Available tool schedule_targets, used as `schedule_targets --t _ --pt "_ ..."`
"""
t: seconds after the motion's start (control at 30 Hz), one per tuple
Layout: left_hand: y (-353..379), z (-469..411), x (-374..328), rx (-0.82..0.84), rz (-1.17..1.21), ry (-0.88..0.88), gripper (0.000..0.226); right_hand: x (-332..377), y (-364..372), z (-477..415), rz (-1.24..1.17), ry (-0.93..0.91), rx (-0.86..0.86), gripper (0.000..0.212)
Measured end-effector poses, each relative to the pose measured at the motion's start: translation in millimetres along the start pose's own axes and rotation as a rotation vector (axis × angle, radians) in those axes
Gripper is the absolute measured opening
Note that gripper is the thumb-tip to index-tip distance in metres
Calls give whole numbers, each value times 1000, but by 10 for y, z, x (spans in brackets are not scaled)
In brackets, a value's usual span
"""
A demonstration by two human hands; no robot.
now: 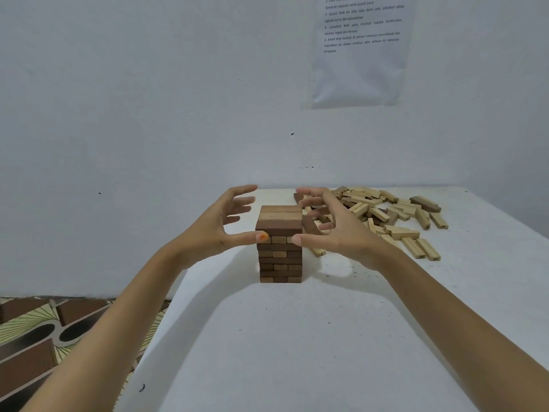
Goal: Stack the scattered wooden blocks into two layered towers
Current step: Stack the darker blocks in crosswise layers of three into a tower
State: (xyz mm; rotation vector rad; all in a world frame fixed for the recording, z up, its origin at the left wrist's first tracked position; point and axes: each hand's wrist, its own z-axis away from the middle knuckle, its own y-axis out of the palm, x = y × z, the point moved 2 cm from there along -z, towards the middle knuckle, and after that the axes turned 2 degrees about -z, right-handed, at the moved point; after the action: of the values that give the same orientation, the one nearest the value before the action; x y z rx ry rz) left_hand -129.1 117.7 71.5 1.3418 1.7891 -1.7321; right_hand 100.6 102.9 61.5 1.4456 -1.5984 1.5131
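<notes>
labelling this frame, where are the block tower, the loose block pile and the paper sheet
block tower (279,227), head view, front of top layer
loose block pile (380,214), head view, pale block mid-pile
paper sheet (358,72), head view, blank lower part

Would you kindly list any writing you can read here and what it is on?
On the sheet of paper:
"lapisan lurus dan dipadatkan"
"struktur tegak dan kemas"
"simpanan"
Its other lines are too small and blurred to quote.
No writing shows on the wooden blocks.

My one camera rides on my head, facing forward and down, close to the tower (279,248); the wall (148,114) rises behind it.
</notes>
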Motion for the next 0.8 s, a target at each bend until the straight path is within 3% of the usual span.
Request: schedule_targets --t 0.1,0.2,0.4,0.8 --pt "47 132 -13 -72 78 0 79 -1 1 77 -27 51 51 91" --pt "203 282 -39 -124 148 -23 67 21 88 176 -59 103 17 93" --pt "536 341 22 -167 251 -89 55 17 303 284 -21 110 -5 65" --pt "724 272 22 -250 283 -57 49 -34 463 188 -35 166 -62 60"
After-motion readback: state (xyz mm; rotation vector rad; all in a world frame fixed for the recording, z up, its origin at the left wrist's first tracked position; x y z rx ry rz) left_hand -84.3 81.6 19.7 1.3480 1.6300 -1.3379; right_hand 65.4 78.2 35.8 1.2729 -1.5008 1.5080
